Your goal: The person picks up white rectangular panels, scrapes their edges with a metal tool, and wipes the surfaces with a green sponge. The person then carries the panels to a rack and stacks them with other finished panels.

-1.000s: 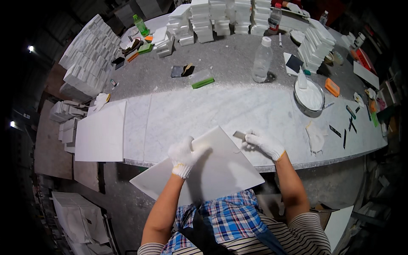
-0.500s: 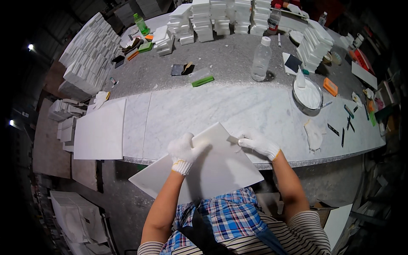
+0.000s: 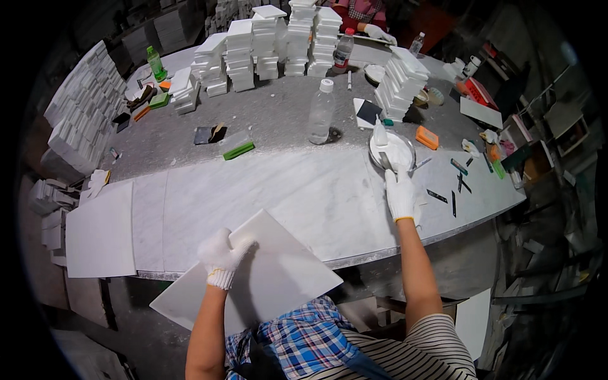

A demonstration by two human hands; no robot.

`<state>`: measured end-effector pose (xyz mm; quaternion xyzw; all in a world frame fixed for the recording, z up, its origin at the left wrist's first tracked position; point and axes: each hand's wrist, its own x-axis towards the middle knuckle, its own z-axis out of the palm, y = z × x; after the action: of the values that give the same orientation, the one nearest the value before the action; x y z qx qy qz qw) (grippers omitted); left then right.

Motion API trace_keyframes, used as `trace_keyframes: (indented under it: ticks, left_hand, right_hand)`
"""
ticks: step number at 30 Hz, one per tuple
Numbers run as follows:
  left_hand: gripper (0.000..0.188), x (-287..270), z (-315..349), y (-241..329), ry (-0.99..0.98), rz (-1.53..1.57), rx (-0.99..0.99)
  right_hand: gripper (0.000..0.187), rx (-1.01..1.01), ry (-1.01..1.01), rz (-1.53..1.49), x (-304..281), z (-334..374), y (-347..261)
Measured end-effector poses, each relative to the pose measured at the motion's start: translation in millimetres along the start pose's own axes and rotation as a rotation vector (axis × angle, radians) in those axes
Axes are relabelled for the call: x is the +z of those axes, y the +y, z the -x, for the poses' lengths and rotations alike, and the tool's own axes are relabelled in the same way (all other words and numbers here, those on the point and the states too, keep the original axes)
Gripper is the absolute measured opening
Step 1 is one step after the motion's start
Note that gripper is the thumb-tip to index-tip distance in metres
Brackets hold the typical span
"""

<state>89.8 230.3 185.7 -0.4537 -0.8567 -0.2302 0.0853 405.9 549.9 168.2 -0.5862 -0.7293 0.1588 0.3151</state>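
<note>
My left hand (image 3: 221, 253), in a white knit glove, is closed on the left edge of a square white tile (image 3: 288, 269), thumb on its upper face. The tile is tilted against my apron, with its far corner over the worktop. My gloved right hand (image 3: 400, 196) is at the near side of a round bowl (image 3: 413, 152) of white paste. It grips a small scraper (image 3: 385, 161), whose blade dips into the paste; the fingers hide its handle. A white squeeze bottle (image 3: 380, 134) leans in the bowl.
Stacks of white tiles (image 3: 239, 57) line the far side. A clear bottle (image 3: 322, 114) stands mid-table, with a green-edged block (image 3: 239, 151) to its left. An orange block (image 3: 427, 137) and dark strips (image 3: 454, 202) lie at right. A co-worker's gloved hand (image 3: 379, 33) shows at the back.
My right hand has moved with the scraper from the tile's edge to the paste bowl. My left hand still holds the tile. The whole view has shifted.
</note>
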Motion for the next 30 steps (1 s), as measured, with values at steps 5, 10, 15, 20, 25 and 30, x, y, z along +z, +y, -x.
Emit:
trace_keyframes:
  ticks: [5,10,15,20,25,30]
  left_hand:
    - [0.061,-2,1,-2,0.019,0.007,0.000]
    - [0.061,0,3,-7,0.047,0.014,0.039]
    - [0.064,2,4,-8,-0.024,0.028,-0.019]
    - [0.064,7,5,-7,0.000,0.036,-0.014]
    - [0.063,2,5,-4,0.036,0.075,-0.016]
    - [0.069,1,2,-11,-0.006,-0.029,0.020]
  right_hand:
    - [0.039,0.117,-0.072,0.322,-24,-25,-9]
    - [0.050,0.112,-0.193,0.478,-29,-36,-1]
    - [0.053,0.155,-0.091,0.500,-54,-19,45]
    - [0.053,0.225,0.007,0.533,-67,3,111]
    - [0.060,0.074,-0.107,0.453,-56,39,92]
    - [0.051,-0.237,-0.093,0.441,-45,63,34]
